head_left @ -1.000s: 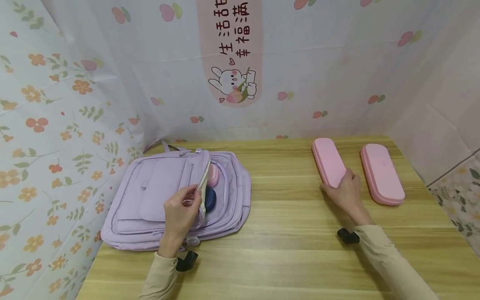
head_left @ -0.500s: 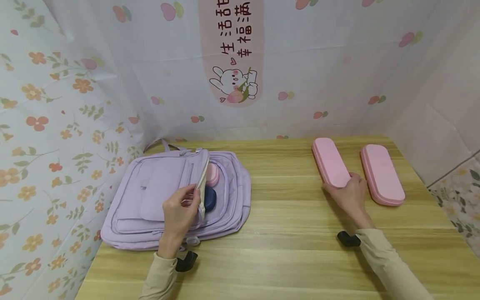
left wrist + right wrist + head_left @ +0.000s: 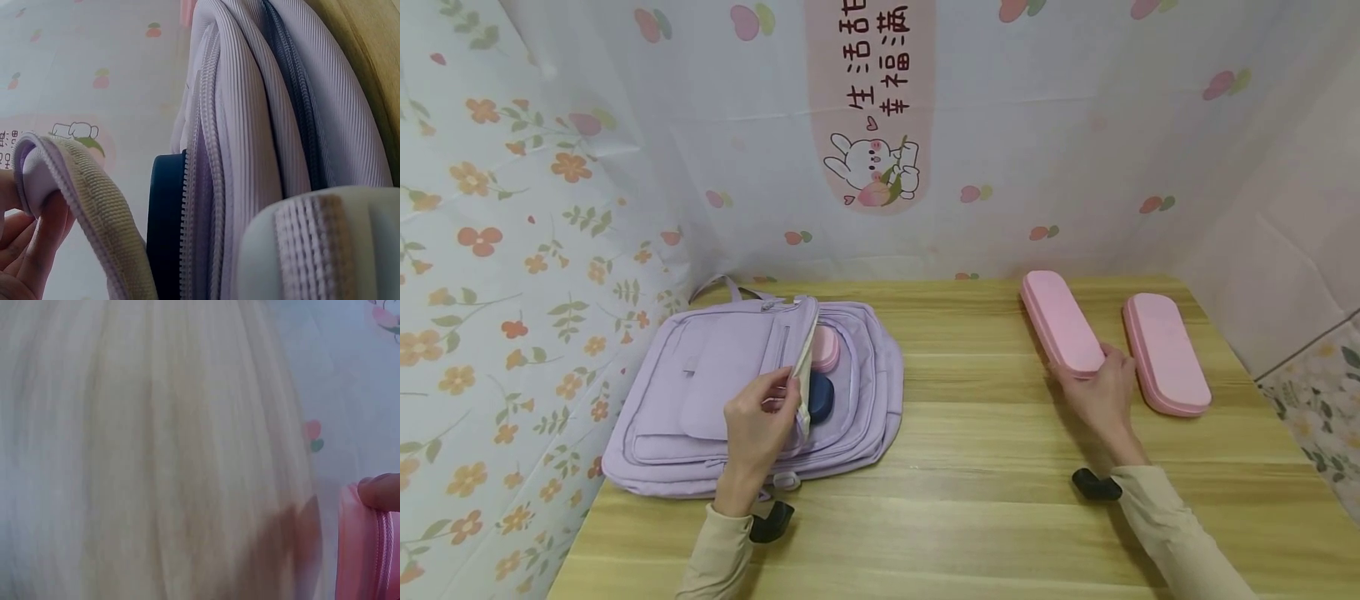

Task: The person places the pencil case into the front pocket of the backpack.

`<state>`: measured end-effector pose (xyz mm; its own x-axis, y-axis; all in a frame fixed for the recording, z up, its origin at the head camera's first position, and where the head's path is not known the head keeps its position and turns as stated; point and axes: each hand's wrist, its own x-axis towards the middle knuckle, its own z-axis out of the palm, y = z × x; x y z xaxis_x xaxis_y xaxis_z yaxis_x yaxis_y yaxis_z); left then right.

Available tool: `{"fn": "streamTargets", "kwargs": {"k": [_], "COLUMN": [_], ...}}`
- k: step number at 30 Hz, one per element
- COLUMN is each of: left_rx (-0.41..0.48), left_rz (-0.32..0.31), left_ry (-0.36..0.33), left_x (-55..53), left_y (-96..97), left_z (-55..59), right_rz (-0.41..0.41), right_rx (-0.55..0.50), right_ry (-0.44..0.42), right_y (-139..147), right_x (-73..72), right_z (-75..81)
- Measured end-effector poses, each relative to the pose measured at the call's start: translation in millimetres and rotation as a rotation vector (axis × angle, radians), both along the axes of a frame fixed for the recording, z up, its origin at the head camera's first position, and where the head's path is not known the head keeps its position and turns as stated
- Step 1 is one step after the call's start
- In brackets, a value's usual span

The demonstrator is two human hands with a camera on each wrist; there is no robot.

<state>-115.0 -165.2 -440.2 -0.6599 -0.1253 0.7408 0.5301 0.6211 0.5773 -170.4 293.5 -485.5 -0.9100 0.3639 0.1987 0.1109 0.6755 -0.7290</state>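
Note:
My left hand (image 3: 760, 425) pinches the edge of the front-pocket flap (image 3: 806, 375) on a lilac backpack (image 3: 730, 358) lying at the table's left, holding the flap raised. Inside the opened pocket sit a small pink rounded item (image 3: 825, 348) and a dark blue one (image 3: 820, 398); the blue item (image 3: 165, 225) also shows beside the zipper teeth in the left wrist view. At the right, my right hand (image 3: 1101, 400) grips the near end of a pink zippered pencil case (image 3: 1060, 325). A fingertip presses on this case (image 3: 356, 550) by its zipper in the right wrist view.
A second pink case (image 3: 1167, 354) lies just right of the gripped one. Wood-grain table (image 3: 955, 467) stretches between backpack and cases. A printed curtain (image 3: 737, 167) hangs along the back edge, and a floral one (image 3: 512, 275) runs down the left.
Fingers of my right hand have settled round the near end of the pencil case, which has shifted very slightly. My left hand keeps the flap raised in nearly the same place.

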Motion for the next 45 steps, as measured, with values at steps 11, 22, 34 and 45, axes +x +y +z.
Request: {"fn": "streamTargets", "kwargs": {"k": [11,22,34,45], "left_rx": [0.001,-0.001,0.011,0.021], "left_rz": [-0.001,0.000,-0.004,-0.007], "left_ry": [0.014,0.000,0.005,0.010], "left_x": [-0.2,-0.1,0.0,0.7], "left_y": [-0.9,-1.5,-1.3,-2.8], "left_z": [0.4,1.4,0.5,-0.6], "right_rz": [0.082,0.177,0.345,0.474], "right_rx": [0.002,0.059,0.052,0.062], "right_ry": [0.115,0.168,0.170,0.204], "right_y": [-20,-52,-84,-109], "right_x": [3.3,2.2,3.0,5.4], "right_z": [10.7,22.7,29.8,30.8]}}
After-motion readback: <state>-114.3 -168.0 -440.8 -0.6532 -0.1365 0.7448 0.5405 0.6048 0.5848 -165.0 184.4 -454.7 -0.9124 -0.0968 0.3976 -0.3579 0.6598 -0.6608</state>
